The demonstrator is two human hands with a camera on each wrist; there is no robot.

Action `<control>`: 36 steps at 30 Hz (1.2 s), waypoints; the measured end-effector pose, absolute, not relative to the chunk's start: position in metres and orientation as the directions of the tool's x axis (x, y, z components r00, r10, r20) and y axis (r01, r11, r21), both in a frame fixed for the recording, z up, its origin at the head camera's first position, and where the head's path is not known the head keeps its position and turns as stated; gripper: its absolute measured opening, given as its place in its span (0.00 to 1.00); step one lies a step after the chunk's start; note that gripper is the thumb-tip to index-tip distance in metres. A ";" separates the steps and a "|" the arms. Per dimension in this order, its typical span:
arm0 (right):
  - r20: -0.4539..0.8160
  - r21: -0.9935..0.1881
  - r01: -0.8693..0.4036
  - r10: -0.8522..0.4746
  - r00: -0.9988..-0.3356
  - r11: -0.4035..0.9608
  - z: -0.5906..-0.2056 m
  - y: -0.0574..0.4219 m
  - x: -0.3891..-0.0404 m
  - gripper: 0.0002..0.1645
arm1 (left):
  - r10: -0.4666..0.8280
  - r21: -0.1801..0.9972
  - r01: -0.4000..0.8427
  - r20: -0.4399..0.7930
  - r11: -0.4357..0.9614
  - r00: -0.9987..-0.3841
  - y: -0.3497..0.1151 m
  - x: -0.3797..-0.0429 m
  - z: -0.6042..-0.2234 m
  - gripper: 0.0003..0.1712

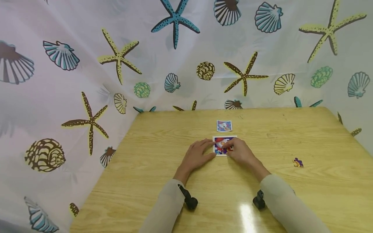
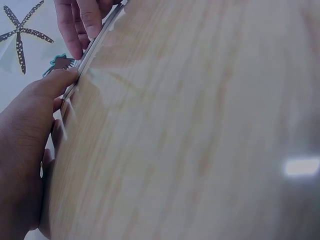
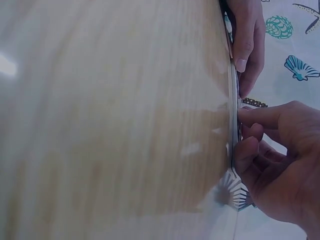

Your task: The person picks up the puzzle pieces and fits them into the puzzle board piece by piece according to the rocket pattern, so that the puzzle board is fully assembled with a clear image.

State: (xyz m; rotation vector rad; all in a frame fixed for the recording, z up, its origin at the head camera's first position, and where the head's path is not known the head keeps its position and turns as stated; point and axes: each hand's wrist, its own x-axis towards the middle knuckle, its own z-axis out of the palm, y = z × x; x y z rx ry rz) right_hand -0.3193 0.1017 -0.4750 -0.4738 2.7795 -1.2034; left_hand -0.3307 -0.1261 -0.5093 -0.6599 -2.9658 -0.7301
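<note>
A small jigsaw puzzle (image 1: 219, 150) in a white-bordered tray lies on the wooden table, with a red, white and purple rocket picture. My left hand (image 1: 198, 153) rests at the tray's left side, fingers relaxed, with thumb and fingertips right at the border. From the right, my right hand (image 1: 241, 151) reaches over the puzzle, its thumb and bent fingers pinching a piece low against the picture; the hand mostly hides that piece. Both wrist views show the tray edge-on, the left hand (image 2: 30, 125) and the right hand (image 3: 280, 160) close at its sides.
Beyond the tray lies a small picture card (image 1: 224, 126) with a similar rocket. A loose purple and orange jigsaw piece (image 1: 298, 162) sits off to the right on the table (image 1: 163, 129). A shell-and-starfish patterned cloth (image 1: 180, 71) hangs around the table's far and side edges.
</note>
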 end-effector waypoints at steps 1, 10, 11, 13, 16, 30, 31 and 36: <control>0.050 -0.722 -0.248 -0.308 -0.950 0.646 -0.474 0.101 -0.319 0.15 | 0.400 0.437 0.408 0.115 0.802 -0.909 -0.127 -0.331 -0.509 0.33; 0.024 -0.723 -0.220 -0.294 -0.956 0.656 -0.470 0.098 -0.317 0.15 | 0.400 0.443 0.411 0.123 0.797 -0.908 -0.129 -0.332 -0.510 0.33; 0.030 -0.718 -0.226 -0.296 -0.955 0.658 -0.470 0.098 -0.318 0.16 | 0.399 0.441 0.410 0.122 0.799 -0.909 -0.130 -0.332 -0.510 0.33; 0.036 -0.708 -0.238 -0.302 -0.953 0.665 -0.470 0.097 -0.319 0.16 | 0.396 0.436 0.405 0.117 0.804 -0.911 -0.131 -0.332 -0.510 0.33; 0.041 -0.694 -0.253 -0.315 -0.948 0.673 -0.470 0.095 -0.320 0.16 | 0.394 0.429 0.403 0.115 0.808 -0.912 -0.132 -0.333 -0.511 0.33; 0.018 -0.587 -0.287 -0.343 -0.939 0.757 -0.463 0.094 -0.316 0.13 | 0.402 0.457 0.414 0.129 0.787 -0.907 -0.129 -0.329 -0.512 0.32; 0.017 -0.574 -0.293 -0.346 -0.938 0.764 -0.462 0.094 -0.316 0.12 | 0.403 0.456 0.414 0.127 0.788 -0.907 -0.129 -0.328 -0.512 0.33; 0.011 -0.543 -0.312 -0.365 -0.931 0.780 -0.460 0.093 -0.318 0.12 | 0.400 0.448 0.411 0.124 0.794 -0.908 -0.129 -0.331 -0.511 0.33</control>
